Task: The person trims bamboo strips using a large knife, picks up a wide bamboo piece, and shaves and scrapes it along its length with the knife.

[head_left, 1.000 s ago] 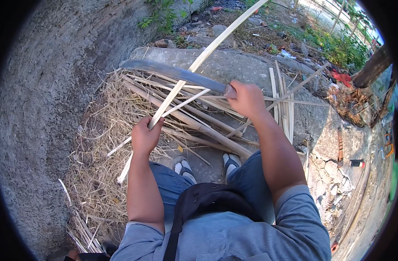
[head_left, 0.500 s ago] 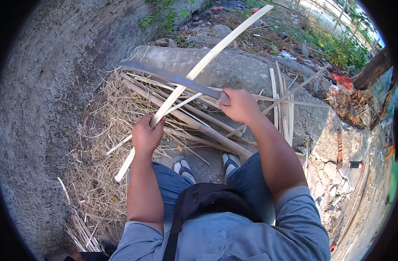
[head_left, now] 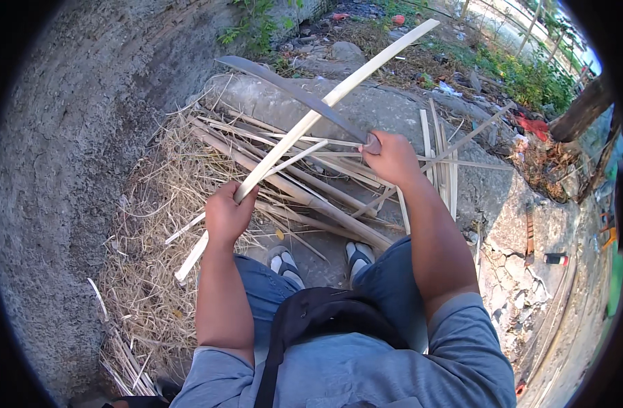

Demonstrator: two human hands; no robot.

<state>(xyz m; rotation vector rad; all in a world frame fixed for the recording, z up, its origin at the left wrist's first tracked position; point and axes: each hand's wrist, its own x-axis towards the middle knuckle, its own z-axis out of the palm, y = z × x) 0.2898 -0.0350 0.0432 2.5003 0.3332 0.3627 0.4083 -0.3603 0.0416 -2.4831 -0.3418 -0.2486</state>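
Observation:
My left hand (head_left: 228, 212) is closed around a long pale bamboo strip (head_left: 366, 70), which slants from lower left to far upper right. A thinner pale sliver (head_left: 301, 156) juts out beside the strip from the same hand. In my right hand (head_left: 393, 158) is the handle of a machete (head_left: 274, 79). Its long dark blade points up and to the left, crossing the strip beyond my left hand; whether blade and strip touch I cannot tell. Below the hands lie several bamboo poles and split lengths (head_left: 294, 190).
Dry shavings (head_left: 158, 251) heap up at left against a rough wall (head_left: 59, 177). More split strips (head_left: 444, 166) lie on the concrete slab (head_left: 386, 112) at right. My feet (head_left: 357, 258) stand just behind the poles. A dark post (head_left: 583, 112) leans at far right.
My right hand has moved slightly right, and the machete now crosses the strip farther up, its tip higher and more to the right. The strip's far end has dipped a little to the right.

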